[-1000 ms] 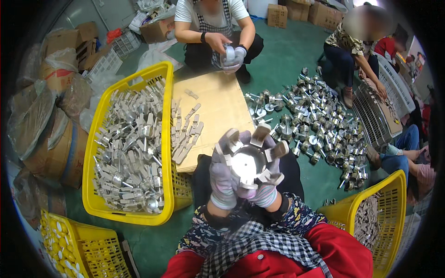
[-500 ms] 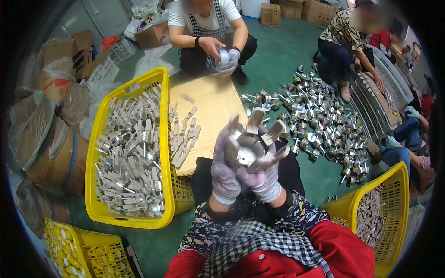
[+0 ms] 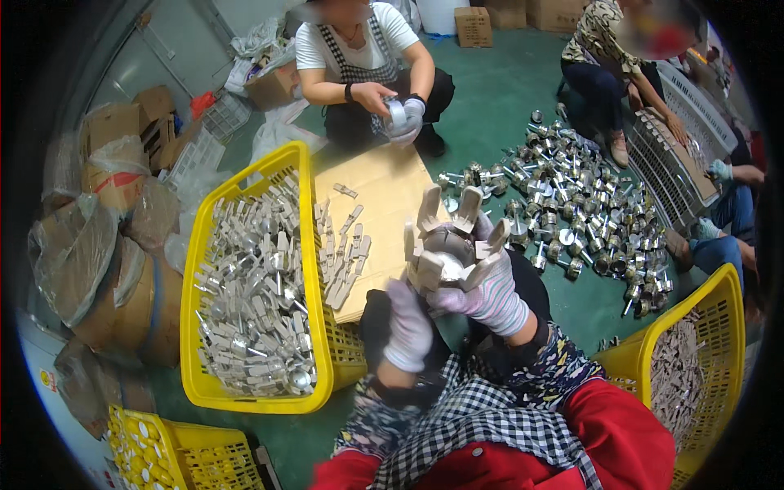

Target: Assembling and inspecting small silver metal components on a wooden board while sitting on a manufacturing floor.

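My right hand (image 3: 492,298), in a striped knit glove, grips a small metal cup (image 3: 445,267) ringed with several grey-beige clips that stick up and outward. My left hand (image 3: 407,325), gloved too, is just below and left of the cup. It is smeared by motion, so its fingers do not show clearly. To the left, a yellow basket (image 3: 324,359) is heaped with grey clips and shiny metal parts (image 3: 255,302). Loose clips (image 3: 351,257) lie on a flattened cardboard sheet (image 3: 384,184) beyond my hands.
Metal cups with stems (image 3: 572,208) are piled on the green floor, right. Another yellow basket (image 3: 649,359) holds brown-grey pieces; a yellow crate (image 3: 214,457) holds yellow-and-white parts. Opposite, a person in a checked apron (image 3: 359,61) holds a tape roll (image 3: 397,113). Other people work at right.
My left hand has come away from the cup's side and dropped lower. My right hand still grips the cup, now tilted differently. The whole view has shifted slightly.
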`<action>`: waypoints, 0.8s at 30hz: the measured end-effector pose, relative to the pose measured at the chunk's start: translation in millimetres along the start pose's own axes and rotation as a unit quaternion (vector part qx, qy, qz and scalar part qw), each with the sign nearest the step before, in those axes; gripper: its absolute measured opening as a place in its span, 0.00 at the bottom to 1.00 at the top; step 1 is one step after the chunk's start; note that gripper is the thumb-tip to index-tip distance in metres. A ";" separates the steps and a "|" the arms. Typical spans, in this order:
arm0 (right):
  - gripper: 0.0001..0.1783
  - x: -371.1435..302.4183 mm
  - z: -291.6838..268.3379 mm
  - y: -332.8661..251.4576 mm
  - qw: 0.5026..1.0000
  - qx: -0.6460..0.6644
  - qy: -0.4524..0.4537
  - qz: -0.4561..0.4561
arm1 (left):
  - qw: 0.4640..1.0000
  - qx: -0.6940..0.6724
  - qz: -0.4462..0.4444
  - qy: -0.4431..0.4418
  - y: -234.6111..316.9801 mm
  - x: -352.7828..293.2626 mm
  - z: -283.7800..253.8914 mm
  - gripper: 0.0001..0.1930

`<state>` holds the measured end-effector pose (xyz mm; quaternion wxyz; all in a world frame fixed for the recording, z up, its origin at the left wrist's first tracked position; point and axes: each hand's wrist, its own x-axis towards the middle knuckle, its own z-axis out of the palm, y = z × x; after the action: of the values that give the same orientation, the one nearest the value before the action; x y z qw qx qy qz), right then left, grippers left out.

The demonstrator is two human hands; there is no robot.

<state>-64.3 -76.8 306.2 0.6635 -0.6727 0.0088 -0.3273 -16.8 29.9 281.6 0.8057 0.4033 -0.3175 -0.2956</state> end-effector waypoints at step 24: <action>0.31 -8.8 -16.3 18.2 0.929 0.284 -0.159 0.175 | 0.633 0.716 0.263 0.132 -48.5 -36.4 -21.7 0.33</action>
<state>-70.9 -89.5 284.4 0.8662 -0.4874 -0.0721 -0.0835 -33.9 42.3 220.8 0.3412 0.7876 -0.4122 0.3054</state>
